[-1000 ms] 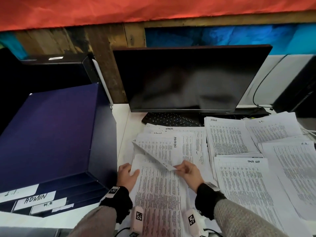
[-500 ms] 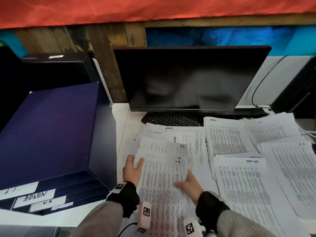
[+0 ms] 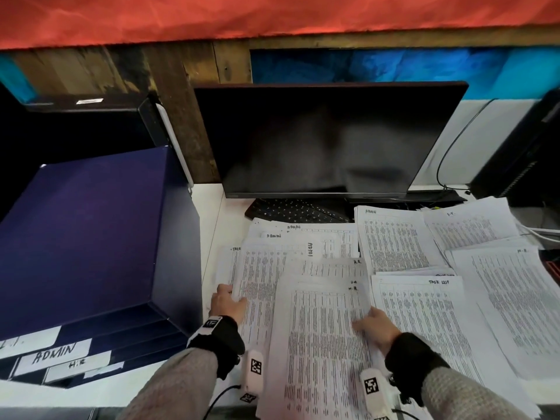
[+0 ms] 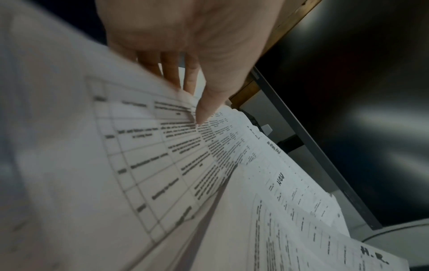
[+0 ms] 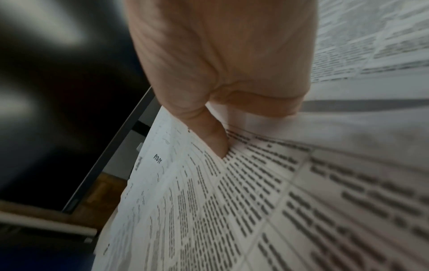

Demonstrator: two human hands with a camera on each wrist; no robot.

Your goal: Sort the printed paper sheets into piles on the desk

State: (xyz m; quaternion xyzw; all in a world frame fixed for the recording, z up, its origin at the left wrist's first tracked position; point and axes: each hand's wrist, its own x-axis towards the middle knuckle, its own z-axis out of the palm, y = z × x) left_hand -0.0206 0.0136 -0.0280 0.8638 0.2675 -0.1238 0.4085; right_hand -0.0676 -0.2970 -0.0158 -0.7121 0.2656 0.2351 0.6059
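Printed sheets cover the desk. In the head view my right hand [image 3: 374, 324] pinches the right edge of a sheet marked H.R. [image 3: 318, 344], thumb on top [image 5: 218, 143]. This sheet lies skewed over the mixed middle stack [image 3: 266, 274]. My left hand [image 3: 227, 304] holds that stack's left edge, with the thumb [image 4: 204, 110] on the top page and the fingers under it. To the right lie an ADMIN pile [image 3: 391, 237], an I.T. pile [image 3: 466, 225], an H.R. pile [image 3: 515, 298] and a TASK LIST pile [image 3: 424, 313].
A dark monitor [image 3: 318, 137] stands at the back with a black keyboard [image 3: 291, 212] under it. A navy drawer box [image 3: 85, 237] with ADMIN and H.R. labels fills the left. A black cable [image 3: 448, 165] and a dark case [image 3: 530, 153] sit at the right.
The sheet my right hand held raised has come down flat. The H.R. sheet has slid right and towards me with that hand. My left hand moved slightly left to the stack's edge.
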